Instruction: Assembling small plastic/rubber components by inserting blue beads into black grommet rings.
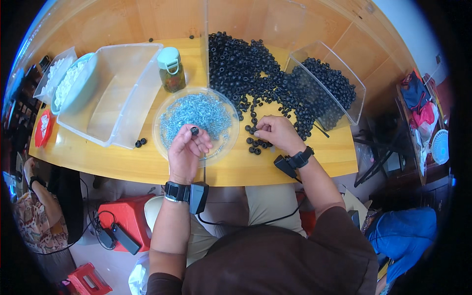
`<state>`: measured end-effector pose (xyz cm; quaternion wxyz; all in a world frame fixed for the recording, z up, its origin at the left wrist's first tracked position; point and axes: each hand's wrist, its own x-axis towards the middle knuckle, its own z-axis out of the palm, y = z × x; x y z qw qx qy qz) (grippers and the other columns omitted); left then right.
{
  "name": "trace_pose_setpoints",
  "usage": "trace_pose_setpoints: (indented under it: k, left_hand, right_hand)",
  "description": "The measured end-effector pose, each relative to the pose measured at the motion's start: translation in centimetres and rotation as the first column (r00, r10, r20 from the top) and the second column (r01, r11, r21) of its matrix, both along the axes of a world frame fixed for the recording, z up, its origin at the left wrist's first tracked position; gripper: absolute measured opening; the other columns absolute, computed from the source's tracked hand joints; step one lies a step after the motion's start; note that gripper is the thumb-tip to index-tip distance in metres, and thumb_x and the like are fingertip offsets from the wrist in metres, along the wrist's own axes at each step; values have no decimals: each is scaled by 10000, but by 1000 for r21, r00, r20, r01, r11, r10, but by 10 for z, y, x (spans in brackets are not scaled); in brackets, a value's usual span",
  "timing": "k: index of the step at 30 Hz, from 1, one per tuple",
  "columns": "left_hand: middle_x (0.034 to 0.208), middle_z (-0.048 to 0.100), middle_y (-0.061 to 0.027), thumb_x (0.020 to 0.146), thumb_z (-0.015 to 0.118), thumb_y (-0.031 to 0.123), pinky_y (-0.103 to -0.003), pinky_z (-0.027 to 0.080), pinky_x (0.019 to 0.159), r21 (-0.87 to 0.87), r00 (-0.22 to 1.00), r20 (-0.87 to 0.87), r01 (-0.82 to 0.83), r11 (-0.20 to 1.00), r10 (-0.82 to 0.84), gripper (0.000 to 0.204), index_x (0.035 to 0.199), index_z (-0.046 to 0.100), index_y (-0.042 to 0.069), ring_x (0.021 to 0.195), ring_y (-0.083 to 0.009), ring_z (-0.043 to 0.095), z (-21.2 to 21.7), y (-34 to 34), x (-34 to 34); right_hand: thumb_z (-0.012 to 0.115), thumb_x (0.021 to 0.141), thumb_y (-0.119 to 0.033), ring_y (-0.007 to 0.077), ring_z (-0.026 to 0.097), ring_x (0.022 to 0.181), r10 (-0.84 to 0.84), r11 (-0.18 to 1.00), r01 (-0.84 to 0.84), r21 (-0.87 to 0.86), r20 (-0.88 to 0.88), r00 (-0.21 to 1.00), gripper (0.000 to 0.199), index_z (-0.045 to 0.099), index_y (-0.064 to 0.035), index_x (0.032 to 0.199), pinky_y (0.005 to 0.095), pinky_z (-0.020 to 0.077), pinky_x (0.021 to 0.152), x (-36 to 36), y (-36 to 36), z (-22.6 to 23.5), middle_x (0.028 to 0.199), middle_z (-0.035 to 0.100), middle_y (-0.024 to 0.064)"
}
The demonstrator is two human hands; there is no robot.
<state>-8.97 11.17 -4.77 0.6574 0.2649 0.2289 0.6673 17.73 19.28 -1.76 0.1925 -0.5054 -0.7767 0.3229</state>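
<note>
My left hand (pixel 189 150) is raised over the near part of a round clear tray (pixel 231 142). Its thumb and finger pinch a small black round piece with a hole (pixel 194 131); the other fingers curl loosely. Many small clear-blue pieces (pixel 196 112) lie spread in the tray. To the right, my right hand (pixel 281 133) is low over the table with thumb and forefinger closed at a black round piece (pixel 252 131). Several loose black pieces (pixel 254 147) sit just below those fingers. Beyond them spreads a large heap of the same black pieces (pixel 241 64).
A tipped clear bin (pixel 364 105) holds more black pieces at the right. On the left stand a large clear bin (pixel 105 142), a lidded jar (pixel 172 73) and a bowl (pixel 88 88) of white pieces. Another person's arm (pixel 46 199) shows at far left.
</note>
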Motion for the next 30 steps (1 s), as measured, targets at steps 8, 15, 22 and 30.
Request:
trace_pose_setpoints:
  k: [8, 15, 22, 30]
  left_hand:
    - [880, 621, -149, 913, 507, 249, -286, 499, 656, -14, 1000, 3, 30, 999, -30, 207, 933, 530, 44, 740, -233, 624, 1, 0, -1]
    - [902, 627, -165, 901, 561, 289, -287, 504, 672, -4, 995, 9, 101, 995, -101, 267, 968, 530, 32, 755, -238, 630, 0, -1, 6]
    - [897, 620, -177, 904, 555, 306, -298, 497, 675, 84, 987, 132, 80, 993, -90, 290, 980, 520, 28, 773, -258, 625, 1, -1, 3]
    - [911, 622, -182, 906, 546, 296, -309, 495, 696, 125, 986, 162, 18, 992, -38, 288, 993, 521, 23, 782, -264, 625, -1, 0, -5]
  right_hand:
    - [665, 814, -75, 123, 628, 682, -49, 999, 49, -3, -129, 990, 107, 666, -4, 894, 265, 491, 628, -8, 6, 5, 760, 671, 65]
    - [637, 853, -38, 91, 612, 862, 70, 964, -195, -179, -537, 840, 192, 633, 15, 1038, 241, 495, 809, -56, 14, 23, 956, 656, 34]
    - [602, 871, -6, 86, 614, 870, 200, 905, -396, -157, -664, 721, 191, 629, 27, 1058, 248, 498, 810, -114, 12, 22, 942, 660, 43]
    - [561, 898, 7, 95, 614, 676, 229, 859, -481, -174, -709, 667, 169, 630, 51, 1046, 234, 504, 665, -132, 7, 23, 770, 656, 54]
